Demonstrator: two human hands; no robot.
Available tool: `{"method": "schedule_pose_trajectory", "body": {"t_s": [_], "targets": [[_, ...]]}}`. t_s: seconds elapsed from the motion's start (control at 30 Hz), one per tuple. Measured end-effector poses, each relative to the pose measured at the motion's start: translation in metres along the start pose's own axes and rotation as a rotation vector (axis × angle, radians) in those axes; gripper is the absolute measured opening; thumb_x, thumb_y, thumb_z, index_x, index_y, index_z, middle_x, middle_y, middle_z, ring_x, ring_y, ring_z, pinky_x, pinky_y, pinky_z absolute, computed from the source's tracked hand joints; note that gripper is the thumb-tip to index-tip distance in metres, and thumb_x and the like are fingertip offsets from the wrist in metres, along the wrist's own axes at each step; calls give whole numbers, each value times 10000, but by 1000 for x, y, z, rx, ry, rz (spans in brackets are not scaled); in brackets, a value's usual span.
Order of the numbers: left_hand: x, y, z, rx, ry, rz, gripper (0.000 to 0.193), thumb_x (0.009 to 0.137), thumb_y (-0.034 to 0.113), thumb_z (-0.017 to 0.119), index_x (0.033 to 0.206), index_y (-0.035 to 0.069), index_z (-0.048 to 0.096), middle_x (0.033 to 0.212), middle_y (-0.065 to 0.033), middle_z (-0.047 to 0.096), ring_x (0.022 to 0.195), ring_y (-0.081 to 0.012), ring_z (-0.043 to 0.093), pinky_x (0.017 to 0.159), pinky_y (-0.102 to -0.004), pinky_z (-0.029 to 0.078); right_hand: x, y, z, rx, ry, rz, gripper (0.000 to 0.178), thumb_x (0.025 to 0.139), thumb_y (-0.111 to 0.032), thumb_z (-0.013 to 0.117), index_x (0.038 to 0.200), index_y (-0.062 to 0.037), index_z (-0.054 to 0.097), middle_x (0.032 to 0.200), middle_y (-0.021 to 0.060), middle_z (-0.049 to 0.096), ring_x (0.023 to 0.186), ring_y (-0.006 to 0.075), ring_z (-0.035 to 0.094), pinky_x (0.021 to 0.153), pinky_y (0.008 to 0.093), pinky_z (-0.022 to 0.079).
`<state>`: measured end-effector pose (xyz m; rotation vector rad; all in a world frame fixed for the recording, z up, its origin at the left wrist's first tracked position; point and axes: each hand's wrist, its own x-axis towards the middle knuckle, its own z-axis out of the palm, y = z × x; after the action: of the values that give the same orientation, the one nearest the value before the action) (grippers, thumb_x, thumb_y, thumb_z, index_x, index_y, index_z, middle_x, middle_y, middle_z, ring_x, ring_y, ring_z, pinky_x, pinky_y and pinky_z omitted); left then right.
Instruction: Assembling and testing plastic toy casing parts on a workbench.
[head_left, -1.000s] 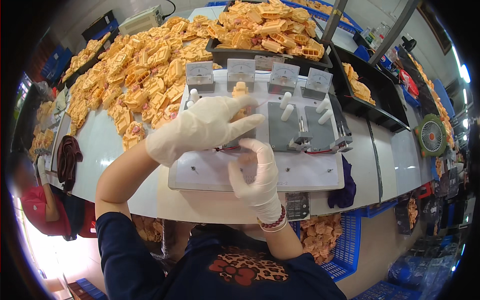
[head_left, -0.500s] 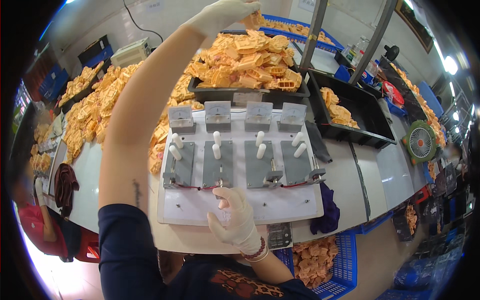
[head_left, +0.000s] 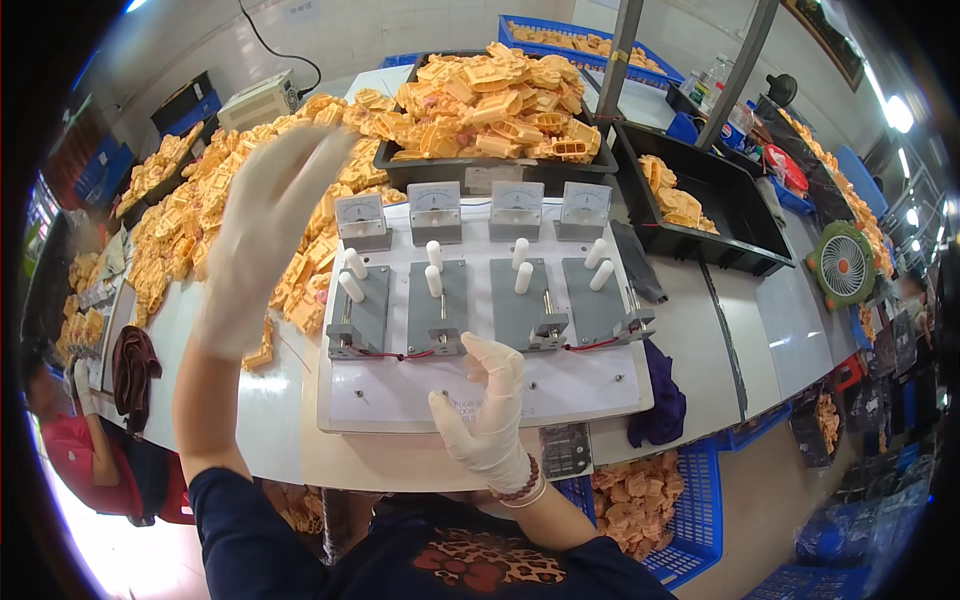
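My left hand (head_left: pixel 262 235), in a white glove, is raised over the left side of the table near the heap of yellow-orange plastic parts (head_left: pixel 195 215). Motion smears it, but its fingers look stretched and apart, with nothing visible between them. My right hand (head_left: pixel 490 405), also gloved, hovers at the front of a white test board (head_left: pixel 400 400). Thumb and forefinger are spread and I see nothing in them. The board carries several grey fixtures (head_left: pixel 437 310) with white pegs (head_left: pixel 434 281) and metal clamps, plus a row of analog meters (head_left: pixel 434 207) behind.
A black tray (head_left: pixel 480 180) piled with parts stands behind the board; another black tray (head_left: pixel 720 225) at right holds a few. A purple cloth (head_left: pixel 657 400) lies beside the board, a green fan (head_left: pixel 843 263) farther right. Below is a blue basket (head_left: pixel 700 510). A co-worker (head_left: pixel 90 440) sits at left.
My left hand has come back from above the far tray, where it held a yellow-orange part, down and left. That part no longer shows in it. My right hand has shifted slightly right.
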<state>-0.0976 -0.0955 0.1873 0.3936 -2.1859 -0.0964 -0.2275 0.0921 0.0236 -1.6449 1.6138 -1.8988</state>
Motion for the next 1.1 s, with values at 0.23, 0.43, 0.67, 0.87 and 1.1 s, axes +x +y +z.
{"method": "schedule_pose_trajectory", "body": {"t_s": [0.23, 0.43, 0.67, 0.87, 1.1], "targets": [[-175, -50, -53, -248, 109, -782, 227, 962, 110, 606, 1125, -46, 637, 995, -38, 634, 896, -101, 600, 833, -233, 475, -13, 12, 10, 149, 32, -42, 567, 724, 20, 628, 1272, 22, 482, 1099, 99, 472, 908, 170, 442, 854, 330, 406], [-238, -62, -4, 818, -466, -715, 758, 780, 554, 733, 1342, 87, 533, 1520, -242, 300, 1422, -424, 223, 1164, -459, 229, -15, -3, -2, 86, -15, -127, 428, 723, 33, 654, 1144, 27, 578, 1051, 144, 582, 910, 237, 543, 803, 331, 449], [-287, -83, -31, 437, -361, -1007, 591, 826, 493, 721, 1236, 97, 564, 1376, -224, 487, 1322, -392, 436, 1043, -455, 426, -11, -24, 39, 190, -332, 53, 476, 747, 11, 673, 1207, 16, 553, 1125, 156, 599, 984, 252, 575, 860, 345, 459], [-286, -59, -52, -881, 685, -1290, 532, 948, 386, 616, 1348, 62, 483, 1344, -203, 541, 1201, -344, 591, 931, -434, 557, 2, -22, 75, -2, -349, 120, 683, 807, -62, 687, 1424, 1, 399, 1188, 140, 544, 1026, 264, 546, 938, 381, 454], [-270, -14, -45, -2007, 721, -1036, 550, 972, 410, 571, 1385, 66, 456, 1309, -143, 564, 1212, -324, 546, 967, -490, 498, 0, -20, 81, 44, -311, 147, 638, 805, -35, 689, 1397, -16, 451, 1131, 133, 565, 954, 245, 564, 890, 368, 479]]}}
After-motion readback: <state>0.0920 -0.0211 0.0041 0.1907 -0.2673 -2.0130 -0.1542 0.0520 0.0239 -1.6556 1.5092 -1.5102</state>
